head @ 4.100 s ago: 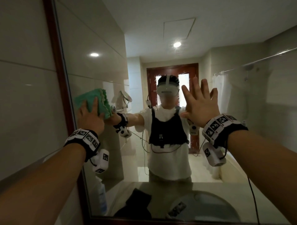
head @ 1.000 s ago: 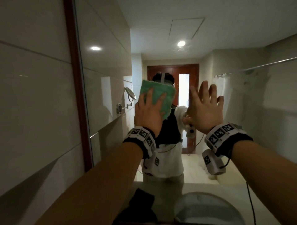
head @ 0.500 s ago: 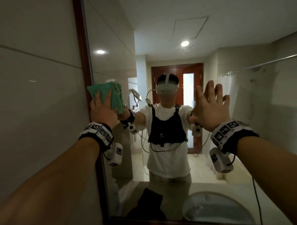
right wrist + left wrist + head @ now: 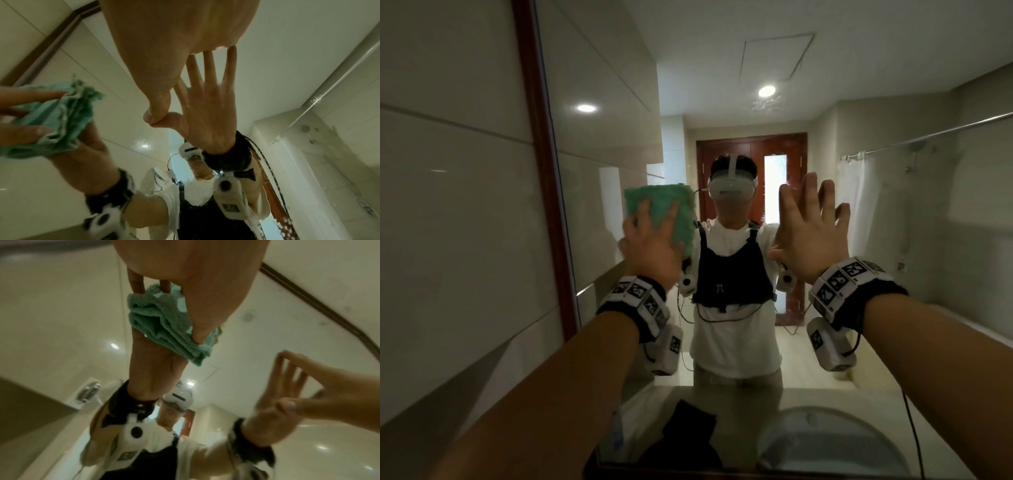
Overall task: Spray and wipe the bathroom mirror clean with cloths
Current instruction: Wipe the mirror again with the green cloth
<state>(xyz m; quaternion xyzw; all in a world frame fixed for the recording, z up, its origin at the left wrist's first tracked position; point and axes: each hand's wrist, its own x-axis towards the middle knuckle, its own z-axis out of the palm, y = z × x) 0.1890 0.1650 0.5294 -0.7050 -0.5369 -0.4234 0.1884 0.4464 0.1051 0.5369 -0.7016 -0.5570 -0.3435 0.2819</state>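
Note:
The mirror has a dark wooden frame and fills the wall ahead of me. My left hand presses a folded green cloth flat against the glass, left of my reflected head, with the fingers spread over it. In the left wrist view the thumb lies on the green cloth. My right hand rests open on the glass to the right, fingers spread and empty. In the right wrist view the right hand meets its own reflection, with the green cloth to its left.
A tiled wall runs along the left of the frame. Reflected at the mirror's bottom are a dark cloth on the counter and a round basin. A shower curtain and a wooden door show in the reflection.
My left hand has slid the green cloth rightward from the mirror's left edge; a second ago it was near the middle. The right hand stays planted on the glass.

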